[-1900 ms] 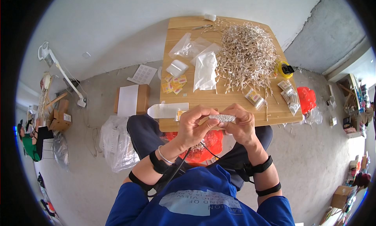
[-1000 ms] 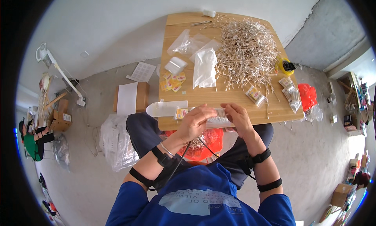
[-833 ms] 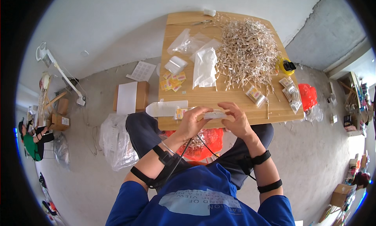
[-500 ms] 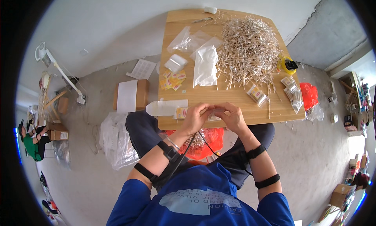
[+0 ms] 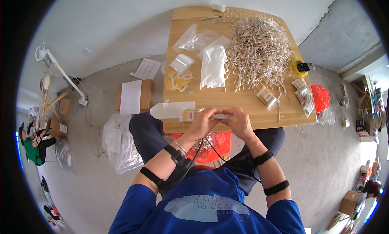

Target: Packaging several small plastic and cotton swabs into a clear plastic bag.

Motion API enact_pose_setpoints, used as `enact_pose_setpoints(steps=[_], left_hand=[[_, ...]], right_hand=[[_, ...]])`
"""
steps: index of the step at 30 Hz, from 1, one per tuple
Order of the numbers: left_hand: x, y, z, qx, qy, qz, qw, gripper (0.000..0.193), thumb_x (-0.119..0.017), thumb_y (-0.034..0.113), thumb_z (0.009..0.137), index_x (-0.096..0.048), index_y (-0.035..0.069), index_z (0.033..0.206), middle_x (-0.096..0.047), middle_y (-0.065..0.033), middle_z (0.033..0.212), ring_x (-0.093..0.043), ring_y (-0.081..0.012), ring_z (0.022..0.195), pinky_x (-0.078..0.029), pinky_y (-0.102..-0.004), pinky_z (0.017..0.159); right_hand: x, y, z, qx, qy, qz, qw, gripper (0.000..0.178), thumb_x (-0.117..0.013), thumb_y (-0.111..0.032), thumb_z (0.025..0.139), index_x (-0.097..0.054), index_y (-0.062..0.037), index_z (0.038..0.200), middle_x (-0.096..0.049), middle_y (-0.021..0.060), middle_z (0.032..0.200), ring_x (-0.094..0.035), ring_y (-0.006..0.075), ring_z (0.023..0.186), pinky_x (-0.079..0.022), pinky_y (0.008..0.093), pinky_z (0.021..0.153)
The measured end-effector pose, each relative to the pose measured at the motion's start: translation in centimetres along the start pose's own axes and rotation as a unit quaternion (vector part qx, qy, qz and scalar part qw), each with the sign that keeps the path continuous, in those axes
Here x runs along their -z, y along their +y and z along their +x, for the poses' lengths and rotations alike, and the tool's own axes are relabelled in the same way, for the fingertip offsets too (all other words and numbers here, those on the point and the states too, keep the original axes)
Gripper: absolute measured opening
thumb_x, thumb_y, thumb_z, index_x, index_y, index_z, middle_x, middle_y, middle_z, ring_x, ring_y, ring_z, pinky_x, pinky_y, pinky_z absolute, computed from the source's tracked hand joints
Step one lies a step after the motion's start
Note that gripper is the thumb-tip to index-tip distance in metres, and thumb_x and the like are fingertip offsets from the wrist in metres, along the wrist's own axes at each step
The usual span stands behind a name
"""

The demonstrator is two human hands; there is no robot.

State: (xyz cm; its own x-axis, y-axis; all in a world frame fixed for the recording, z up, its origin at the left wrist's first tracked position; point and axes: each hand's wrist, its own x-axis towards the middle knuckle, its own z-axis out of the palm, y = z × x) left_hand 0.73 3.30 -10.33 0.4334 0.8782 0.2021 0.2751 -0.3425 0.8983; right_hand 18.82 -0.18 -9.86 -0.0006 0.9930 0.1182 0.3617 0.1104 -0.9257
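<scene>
At the table's near edge, my left hand and my right hand pinch a small packet of cotton swabs between them. Its white end faces up; my fingers hide most of the rest. Beside my left hand, a packet with a yellow-and-white label lies on a white strip. A big heap of loose cotton swabs covers the far right of the table. Filled swab packets lie right of my right hand, with several more packets at the right edge.
Yellow label cards, a stack of clear small bags, loose plastic bags and a white sheet lie at left. A yellow tape dispenser sits at the right edge. Below my hands is a red bag.
The packet between my hands has turned so that its white end shows more clearly. My fingers have shifted slightly around it; the things on the table stay in place.
</scene>
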Motion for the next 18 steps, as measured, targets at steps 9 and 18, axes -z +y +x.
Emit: enact_pose_setpoints(steps=[9, 18], left_hand=[[0.44, -0.42, -0.36, 0.005, 0.009, -0.023, 1.0, 0.022, -0.072, 0.0, 0.077, -0.064, 0.002, 0.097, -0.068, -0.0143, 0.092, -0.067, -0.0288, 0.088, -0.052, -0.0339, 0.075], [0.63, 0.0, -0.06, 0.017, 0.001, -0.023, 1.0, 0.018, -0.074, 0.004, 0.077, -0.063, 0.002, 0.092, -0.068, -0.0135, 0.086, -0.068, -0.0277, 0.082, -0.052, -0.0343, 0.07]], right_hand=[[-0.3, -0.05, 0.3, 0.045, -0.016, -0.049, 0.998, 0.024, -0.08, -0.005, 0.069, -0.07, -0.0045, 0.091, -0.068, 0.0092, 0.092, -0.062, 0.0289, 0.092, -0.05, 0.037, 0.081], [-0.47, 0.02, 0.47, 0.007, -0.021, -0.041, 0.999, 0.023, -0.079, -0.008, 0.071, -0.07, -0.0052, 0.092, -0.068, 0.0104, 0.092, -0.062, 0.0284, 0.093, -0.05, 0.0372, 0.082]])
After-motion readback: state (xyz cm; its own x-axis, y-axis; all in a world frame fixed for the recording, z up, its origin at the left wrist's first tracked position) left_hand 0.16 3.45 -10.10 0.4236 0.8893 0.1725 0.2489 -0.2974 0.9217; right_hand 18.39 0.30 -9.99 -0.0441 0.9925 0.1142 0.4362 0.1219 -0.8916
